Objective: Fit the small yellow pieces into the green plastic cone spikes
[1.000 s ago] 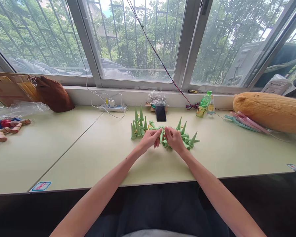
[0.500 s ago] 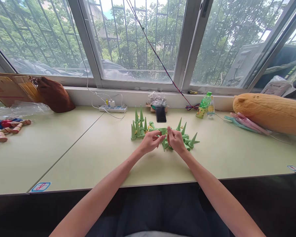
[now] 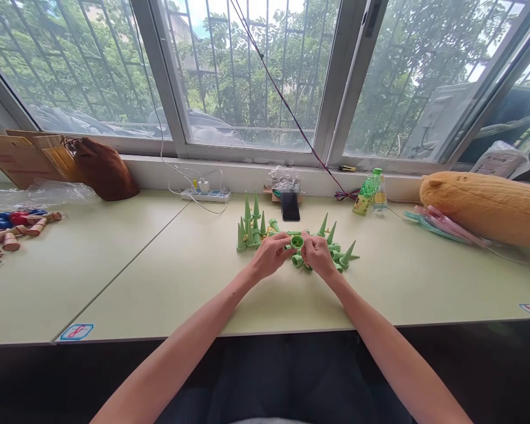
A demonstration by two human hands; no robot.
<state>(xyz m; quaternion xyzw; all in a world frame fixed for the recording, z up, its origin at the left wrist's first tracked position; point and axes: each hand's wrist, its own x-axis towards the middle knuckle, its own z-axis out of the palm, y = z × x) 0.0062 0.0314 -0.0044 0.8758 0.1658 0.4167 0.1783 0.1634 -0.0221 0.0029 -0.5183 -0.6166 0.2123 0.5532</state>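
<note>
My left hand (image 3: pixel 270 254) and my right hand (image 3: pixel 317 255) meet over the middle of the pale green table (image 3: pixel 168 277), both closed on one green cone-shaped spike (image 3: pixel 297 241) whose round open end faces the camera. A cluster of upright green cones (image 3: pixel 249 225) stands just left of my hands. More green cones (image 3: pixel 342 254) lie and stand to the right, touching or close to my right hand.
A phone (image 3: pixel 290 206), a power strip (image 3: pixel 205 195) and a green bottle (image 3: pixel 367 192) line the back edge. A brown pouch (image 3: pixel 102 171) and wooden toys (image 3: pixel 13 229) sit at the left, a tan plush (image 3: pixel 486 206) at the right.
The cone held between my hands has turned from pointing down to showing its round open end. Both hands stay together at the same spot.
</note>
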